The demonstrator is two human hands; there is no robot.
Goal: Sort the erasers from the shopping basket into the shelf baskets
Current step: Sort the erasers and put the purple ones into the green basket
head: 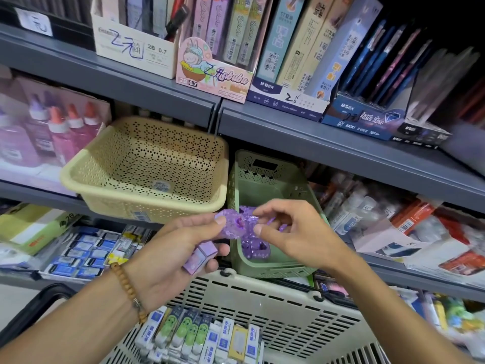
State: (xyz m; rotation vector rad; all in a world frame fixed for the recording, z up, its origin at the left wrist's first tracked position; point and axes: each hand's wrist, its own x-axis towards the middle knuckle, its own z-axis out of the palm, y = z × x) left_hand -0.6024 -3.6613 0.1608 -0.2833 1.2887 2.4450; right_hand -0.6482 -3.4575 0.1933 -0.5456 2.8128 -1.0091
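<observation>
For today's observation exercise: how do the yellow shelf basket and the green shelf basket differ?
The yellow basket is wider and shallower; the green basket is narrower and deeper. The yellow basket's walls are dotted with small round holes; the green basket shows squarish slots. The yellow basket shows only a sticker inside; the green basket holds purple erasers. Both are plastic, tilted forward on the same shelf, side by side.

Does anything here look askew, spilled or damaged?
The beige shelf basket sits tipped forward, overhanging the shelf edge, and looks empty. The green shelf basket also leans outward, holding purple erasers. Nothing looks spilled or damaged.
</observation>
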